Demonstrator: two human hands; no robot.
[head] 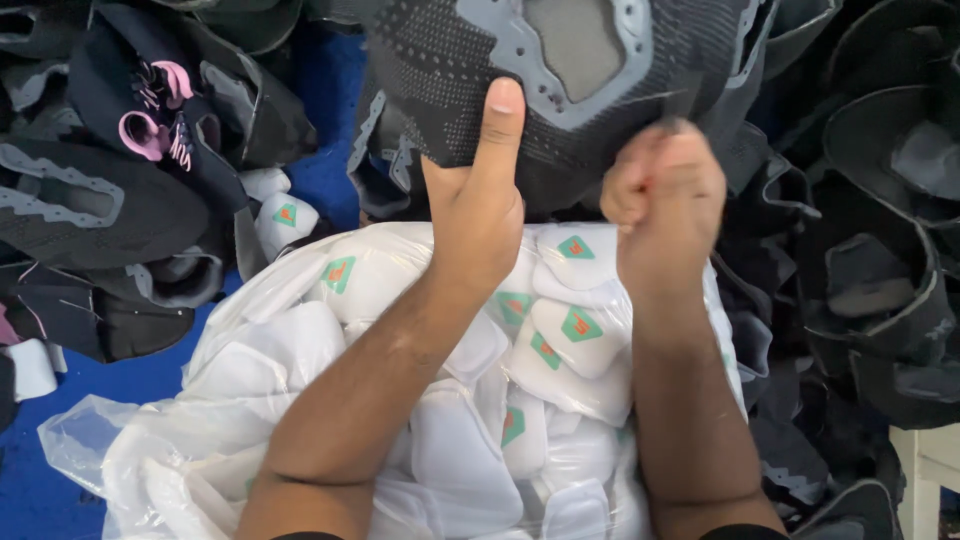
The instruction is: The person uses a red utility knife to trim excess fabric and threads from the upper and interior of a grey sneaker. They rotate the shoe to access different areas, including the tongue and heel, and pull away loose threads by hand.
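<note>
— Two hands are up at the top centre of the frame, both on the same dark knit shoe upper (560, 90). How do they sit?

— Both forearms rise from the bottom edge, crossing over a clear plastic bag (250, 400) of white padded pieces with small green and orange marks. The left hand (475, 215) is closed on the lower edge of the upper, thumb pointing straight up and pressed flat on the fabric, the other fingers hidden behind it.

— And the right hand (665, 195)?

— Curled into a tight fist just right of centre, knuckles toward the camera, pinching the lower edge of the upper. It is a little blurred, so the exact finger placement is hard to make out.

— Where does the upper lie against them?

— Above both hands, spreading to the top edge of the frame, with its grey trim and grey mesh patch directly above the gap between the hands. Its lower edge hangs just above the bag.

— What surrounds it?

— Piles of dark uppers at the left and right sides, one at the upper left with pink loops (160, 110), all on a blue surface (320, 90).
</note>
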